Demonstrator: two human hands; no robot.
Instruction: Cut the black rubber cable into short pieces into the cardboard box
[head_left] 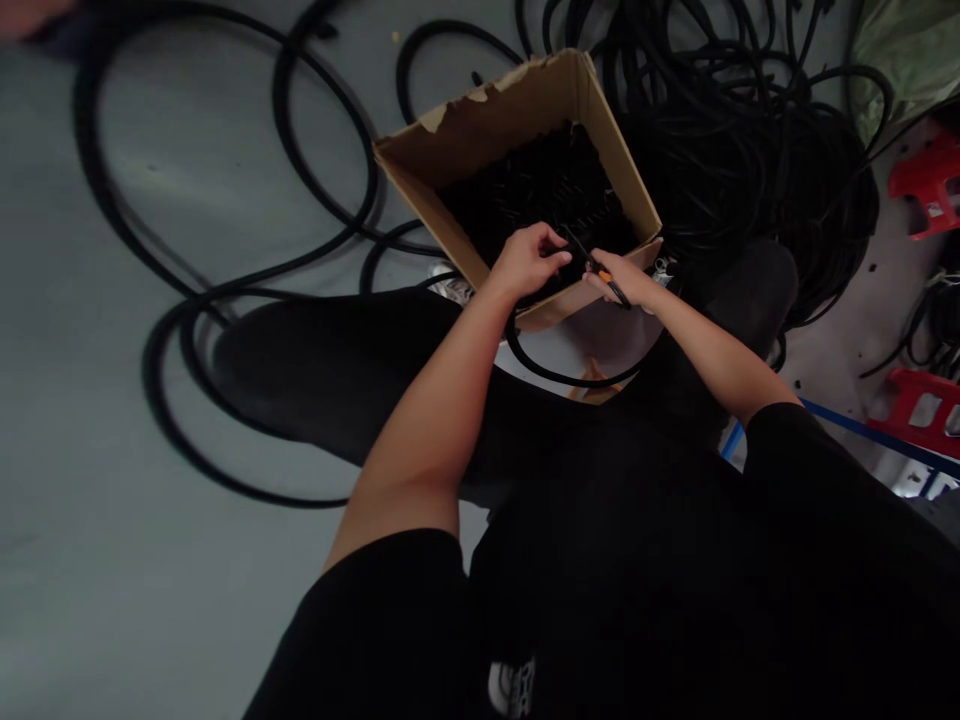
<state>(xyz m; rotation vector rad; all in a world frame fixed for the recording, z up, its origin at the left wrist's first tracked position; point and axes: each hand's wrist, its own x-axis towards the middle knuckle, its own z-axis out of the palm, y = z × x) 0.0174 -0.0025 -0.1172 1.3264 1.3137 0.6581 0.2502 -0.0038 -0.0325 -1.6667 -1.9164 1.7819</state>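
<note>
My left hand (527, 262) is closed in a pinch on the end of a black rubber tube (551, 374) that loops down under my wrists. My right hand (626, 283) is closed on a pair of scissors (594, 262) with orange and black handles; the blades point up-left toward the tube end. Both hands hover over the near edge of an open cardboard box (480, 130) holding many short black tube pieces (547, 185).
Long black hoses (225, 290) loop over the grey floor on the left. A big tangled pile of black hose (750, 130) lies behind the box. Red plastic stools (926, 180) stand at the right edge. My black-trousered legs (337, 370) stretch toward the box.
</note>
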